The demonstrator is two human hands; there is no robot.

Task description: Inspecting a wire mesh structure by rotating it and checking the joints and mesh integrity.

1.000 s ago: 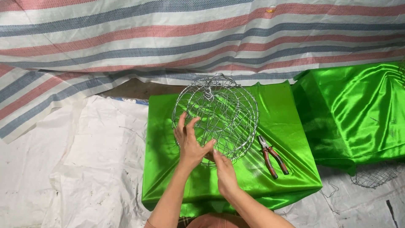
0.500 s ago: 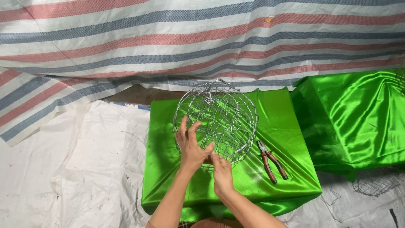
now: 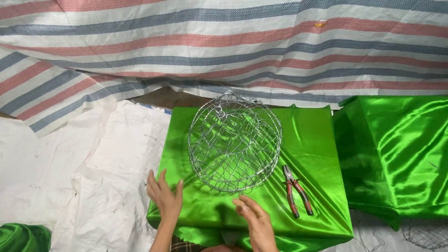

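A: Now, entry: wire mesh basket (image 3: 234, 143) rests on the green-draped counter (image 3: 322, 154), toward its far middle. Round shape, so no clear long axis; it looks tipped with its rim facing us, though I cannot tell for certain.

B: Hands?

A: Both released, grasping nothing. Left hand (image 3: 164, 198) hangs open over the counter's near-left edge, fingers spread. Right hand (image 3: 255, 219) is open near the front edge, fingers pointing up-left. The basket lies ahead of both, apart from each; the right hand looks nearer to its lower rim.

B: Surroundings?

A: Red-handled pliers (image 3: 296, 190) lie just right of the basket, apart from it, handles toward us. A second green-covered block (image 3: 396, 149) stands to the right. Striped tarpaulin (image 3: 224, 51) behind, white sheeting (image 3: 70, 172) on the floor left. Nothing stands between hands and basket.
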